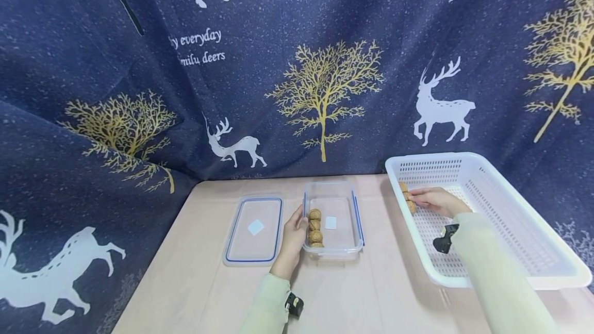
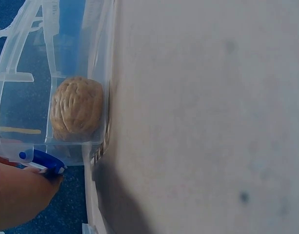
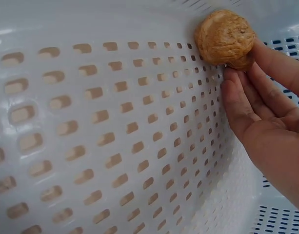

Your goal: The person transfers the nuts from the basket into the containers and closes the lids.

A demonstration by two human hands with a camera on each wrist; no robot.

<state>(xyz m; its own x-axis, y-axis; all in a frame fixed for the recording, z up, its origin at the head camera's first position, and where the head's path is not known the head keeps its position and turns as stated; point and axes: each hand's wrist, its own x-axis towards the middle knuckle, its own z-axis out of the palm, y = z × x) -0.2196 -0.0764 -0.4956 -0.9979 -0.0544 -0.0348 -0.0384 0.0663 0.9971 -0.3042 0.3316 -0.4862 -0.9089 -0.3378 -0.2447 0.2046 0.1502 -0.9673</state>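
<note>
Along the left inner wall of a clear plastic food container (image 1: pixel 341 210) with blue-edged sides lies a row of several walnuts (image 1: pixel 315 226). My left hand (image 1: pixel 293 231) grips the left side of this container, close to a blue clip (image 2: pixel 47 160) in the left wrist view. One walnut (image 2: pixel 77 108) shows through the clear wall there. Inside the white perforated basket (image 1: pixel 417 251), my right hand (image 1: pixel 435 200) pinches a walnut between thumb and fingers, against the left wall. A nearer walnut (image 3: pixel 225 36) partly hides the held one in the right wrist view.
Flat on the table (image 1: pixel 195 293), left of the container, is its clear lid (image 1: pixel 252 228) with a blue seal and a pale label. The basket stands at the right. Behind the table hangs a dark blue cloth (image 1: pixel 297 9) printed with deer and trees.
</note>
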